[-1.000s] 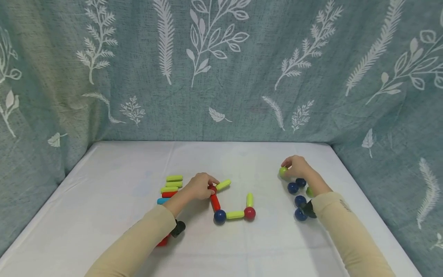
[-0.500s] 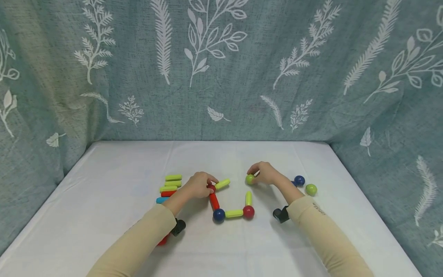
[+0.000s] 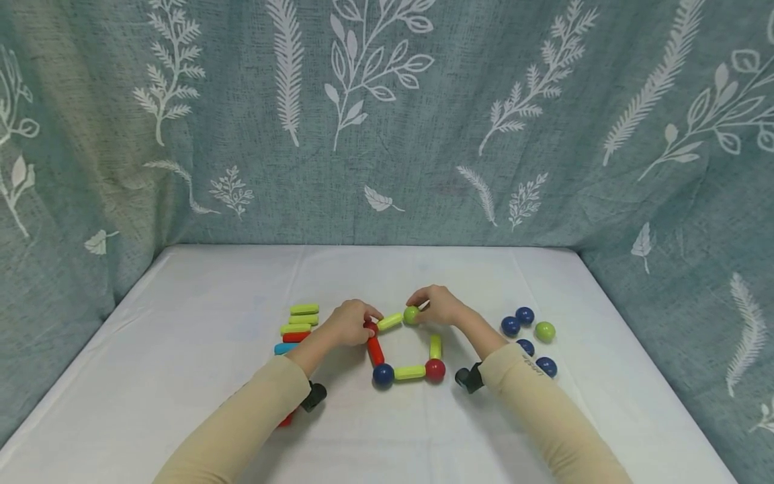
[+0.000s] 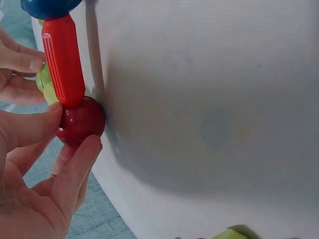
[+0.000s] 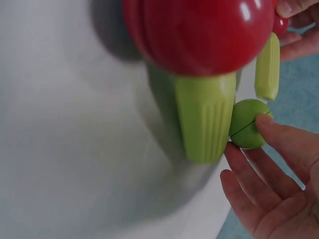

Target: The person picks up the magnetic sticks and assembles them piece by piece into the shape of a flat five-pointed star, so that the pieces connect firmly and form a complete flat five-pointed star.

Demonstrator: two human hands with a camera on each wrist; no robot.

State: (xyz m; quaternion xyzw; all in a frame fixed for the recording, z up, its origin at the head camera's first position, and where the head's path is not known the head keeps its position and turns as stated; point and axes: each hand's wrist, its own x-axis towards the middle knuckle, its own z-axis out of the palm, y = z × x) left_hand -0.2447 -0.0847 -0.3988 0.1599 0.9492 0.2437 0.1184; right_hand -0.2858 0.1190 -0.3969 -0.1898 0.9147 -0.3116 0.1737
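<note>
- Your left hand (image 3: 351,324) pinches a red ball (image 3: 372,329) at the frame's far left corner, thumb and fingers closed around it; the grip seems meant to steady the joined pieces.
- Your right hand (image 3: 443,306) holds a green ball (image 3: 411,316) between thumb and fingertips at the far right corner, a light grip that looks suited to fine aiming.
- The green ball sits right by the free end of the far rod (image 3: 390,322); whether they touch, you cannot tell from these views.
- Below your left hand, a red rod (image 3: 375,351) leads to a blue ball (image 3: 383,376), then the near rod (image 3: 410,372) and a second red ball (image 3: 435,370); these balls appear to serve as corner joints.
- The right rod (image 3: 436,347) points away from you, its far end apart from the green ball, leaving that corner open.
- Spare rods (image 3: 304,309) lie at left and loose blue balls (image 3: 525,316) at right with a spare green ball (image 3: 545,331), apparently sorted by kind, each lot on one hand's side.
- A white cloth covers the bench (image 3: 199,403), lightly creased, with soft shadows under your arms.
- Behind and at both sides hangs a grey-green curtain (image 3: 242,101) printed with white leaves and sprigs.
</note>
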